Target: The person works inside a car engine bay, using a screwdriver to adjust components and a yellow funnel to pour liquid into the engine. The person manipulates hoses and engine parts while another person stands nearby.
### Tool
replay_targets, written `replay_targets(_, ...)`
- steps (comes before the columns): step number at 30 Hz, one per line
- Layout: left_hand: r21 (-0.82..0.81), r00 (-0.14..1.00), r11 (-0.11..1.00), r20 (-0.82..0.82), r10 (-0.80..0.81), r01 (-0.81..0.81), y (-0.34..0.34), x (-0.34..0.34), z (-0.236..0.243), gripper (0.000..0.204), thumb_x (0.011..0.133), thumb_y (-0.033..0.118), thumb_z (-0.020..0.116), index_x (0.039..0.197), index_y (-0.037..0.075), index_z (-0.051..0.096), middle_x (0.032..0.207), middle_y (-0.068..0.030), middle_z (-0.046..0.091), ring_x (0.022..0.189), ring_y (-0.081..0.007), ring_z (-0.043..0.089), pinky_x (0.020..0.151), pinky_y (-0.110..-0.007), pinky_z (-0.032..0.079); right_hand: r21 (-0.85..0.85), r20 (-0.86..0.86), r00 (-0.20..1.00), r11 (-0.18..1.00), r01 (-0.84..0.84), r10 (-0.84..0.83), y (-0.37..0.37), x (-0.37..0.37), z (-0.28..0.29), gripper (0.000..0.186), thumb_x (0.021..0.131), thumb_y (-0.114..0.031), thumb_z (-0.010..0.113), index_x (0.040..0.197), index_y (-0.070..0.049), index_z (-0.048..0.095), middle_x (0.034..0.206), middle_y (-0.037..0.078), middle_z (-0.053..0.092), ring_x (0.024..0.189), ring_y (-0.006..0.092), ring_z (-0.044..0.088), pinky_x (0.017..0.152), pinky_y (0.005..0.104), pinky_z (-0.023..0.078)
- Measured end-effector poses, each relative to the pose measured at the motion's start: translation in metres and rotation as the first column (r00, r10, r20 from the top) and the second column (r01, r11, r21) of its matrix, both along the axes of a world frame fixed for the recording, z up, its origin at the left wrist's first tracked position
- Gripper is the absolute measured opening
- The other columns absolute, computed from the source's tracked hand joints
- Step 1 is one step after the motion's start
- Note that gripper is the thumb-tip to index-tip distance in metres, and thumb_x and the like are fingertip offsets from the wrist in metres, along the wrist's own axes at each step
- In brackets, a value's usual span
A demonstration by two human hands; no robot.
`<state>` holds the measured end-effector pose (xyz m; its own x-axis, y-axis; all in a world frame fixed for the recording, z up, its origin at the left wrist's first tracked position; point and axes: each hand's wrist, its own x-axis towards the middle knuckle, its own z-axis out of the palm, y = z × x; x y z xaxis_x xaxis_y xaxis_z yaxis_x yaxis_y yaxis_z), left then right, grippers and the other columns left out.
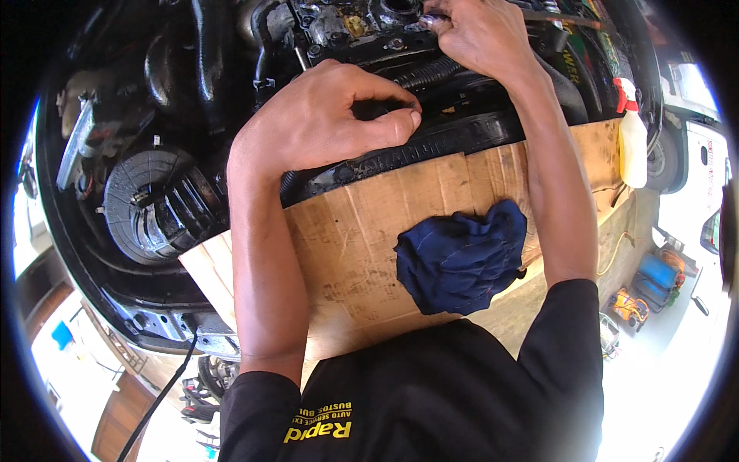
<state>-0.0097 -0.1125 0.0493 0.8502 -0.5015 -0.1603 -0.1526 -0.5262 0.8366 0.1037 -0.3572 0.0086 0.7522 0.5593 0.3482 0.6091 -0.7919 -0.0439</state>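
Observation:
My left hand (pixel 327 115) is bent over the front edge of a dark, oily engine bay. Its thumb and forefinger curl round to meet in a pinch; whatever is between them, if anything, cannot be made out. Beyond that wrist, a thin metal rod (pixel 301 58) stands by the engine. Farther in, my right hand (pixel 481 35) reaches over the engine top (pixel 385 42) with curled, grease-smudged fingers, beside a round opening (pixel 400 6). What those fingers grip is hidden at the picture's upper edge. A ribbed black hose (pixel 427 75) runs between the two hands.
Cardboard (pixel 346 246) covers the car's front, with a crumpled dark blue cloth (pixel 462 258) on it. A spray bottle (pixel 633 138) with a red head stands at right. A round black housing (pixel 146 204) sits at left. Farther right are a white vehicle (pixel 704 192) and a blue case (pixel 656 277).

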Motion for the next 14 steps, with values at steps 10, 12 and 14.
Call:
replay_targets(10,-0.081,1.0,0.996,-0.016,-0.024,0.023,-0.001,0.002,-0.004,0.041,0.093,0.039,0.073,0.113,0.004,0.081,0.09,-0.0172,0.079,0.077,-0.0228,0.075,0.077,-0.035,0.059,0.071,0.012,1.0,0.997,-0.006,0.005,-0.018,0.0,0.004,0.024,0.089,-0.025,0.071,0.099,-0.004,0.07,0.093,0.016,0.073,0.087,0.0376,0.07,0.079,0.0487,0.055)
replay_targets(12,-0.036,0.999,0.999,-0.041,-0.008,0.006,0.001,-0.001,-0.003,0.042,0.093,0.039,0.074,0.113,0.003,0.081,0.09,-0.0173,0.079,0.078,-0.0224,0.075,0.078,-0.034,0.059,-0.102,0.147,0.988,0.994,-0.028,0.043,0.0,-0.016,0.014,0.024,0.088,-0.025,0.071,0.099,-0.004,0.071,0.092,0.016,0.073,0.088,0.0367,0.071,0.081,0.0482,0.056)
replay_targets(14,-0.014,0.999,1.0,-0.046,-0.003,0.002,0.003,0.001,-0.003,0.042,0.093,0.04,0.074,0.113,0.003,0.081,0.09,-0.0174,0.079,0.078,-0.0222,0.075,0.078,-0.033,0.059,-0.051,-0.029,0.999,0.999,0.014,-0.016,0.0,-0.012,0.013,0.03,0.088,-0.027,0.073,0.109,-0.006,0.074,0.1,0.019,0.075,0.095,0.0384,0.072,0.09,0.0475,0.057)
